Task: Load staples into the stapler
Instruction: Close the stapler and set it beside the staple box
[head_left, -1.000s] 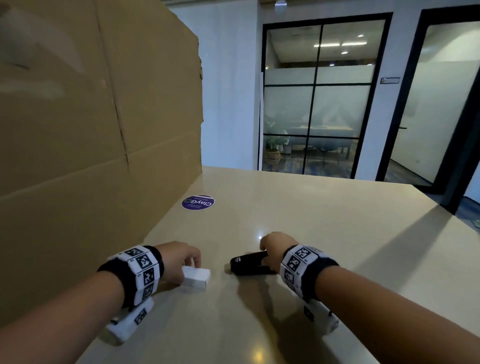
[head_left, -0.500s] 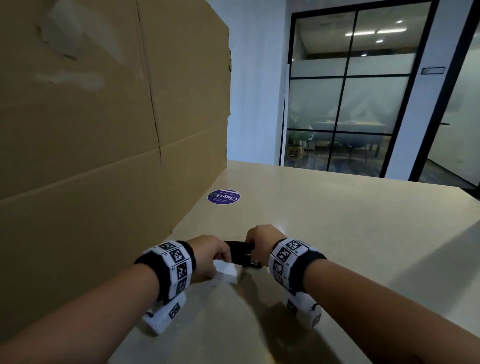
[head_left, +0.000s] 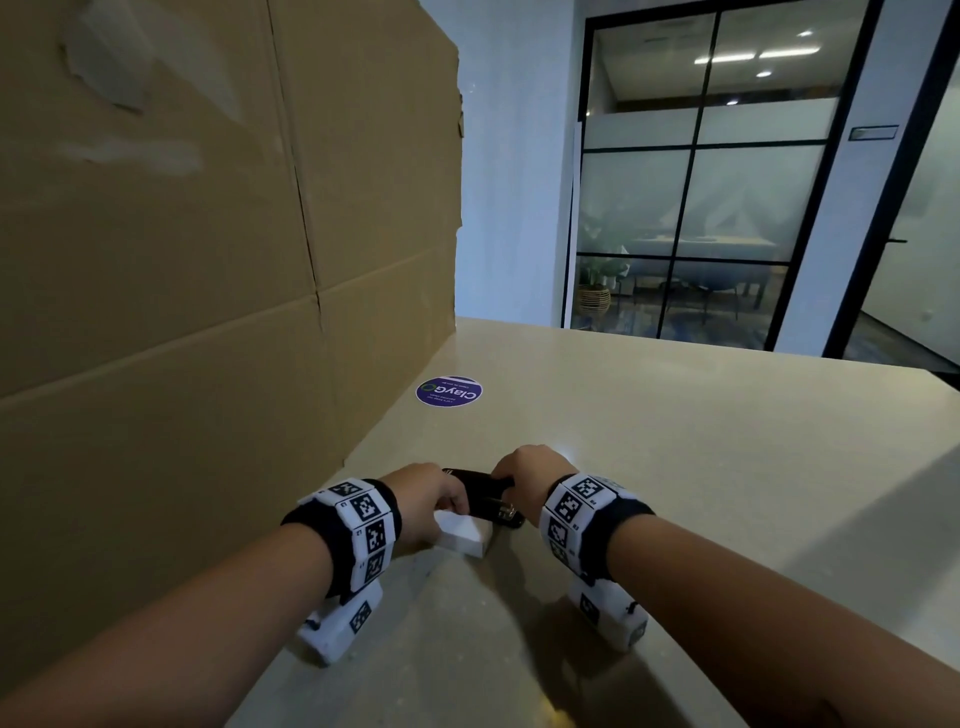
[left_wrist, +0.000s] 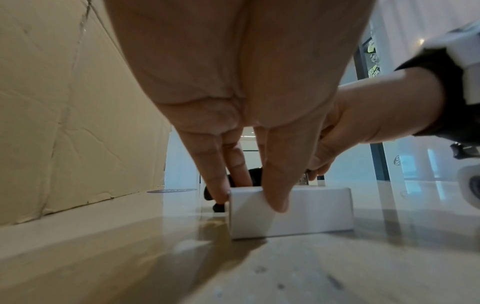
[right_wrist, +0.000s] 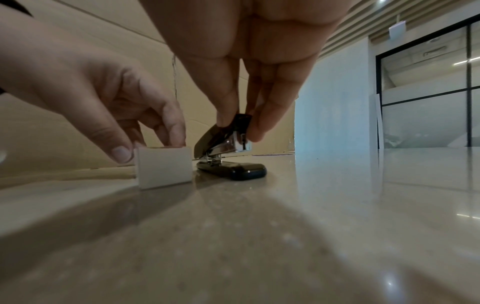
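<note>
A small white staple box (head_left: 464, 535) (left_wrist: 291, 211) (right_wrist: 164, 166) lies on the beige table (head_left: 675, 467), and my left hand (head_left: 431, 501) (left_wrist: 246, 193) (right_wrist: 145, 148) pinches it between thumb and fingers. Just right of the box sits a black stapler (head_left: 485, 496) (right_wrist: 228, 152), base flat on the table, its top arm tilted up. My right hand (head_left: 524, 480) (right_wrist: 235, 128) pinches the raised rear end of that top arm. In the left wrist view the stapler (left_wrist: 255, 178) is mostly hidden behind my fingers. No loose staples show.
A tall cardboard sheet (head_left: 208, 260) stands along the left side, close to my left hand. A round purple sticker (head_left: 449, 391) lies further back on the table. Glass partitions (head_left: 701, 208) stand beyond the far edge.
My two hands have come together: the stapler now lies against the staple box, where a second ago a gap separated them. The head view has also shifted right.
</note>
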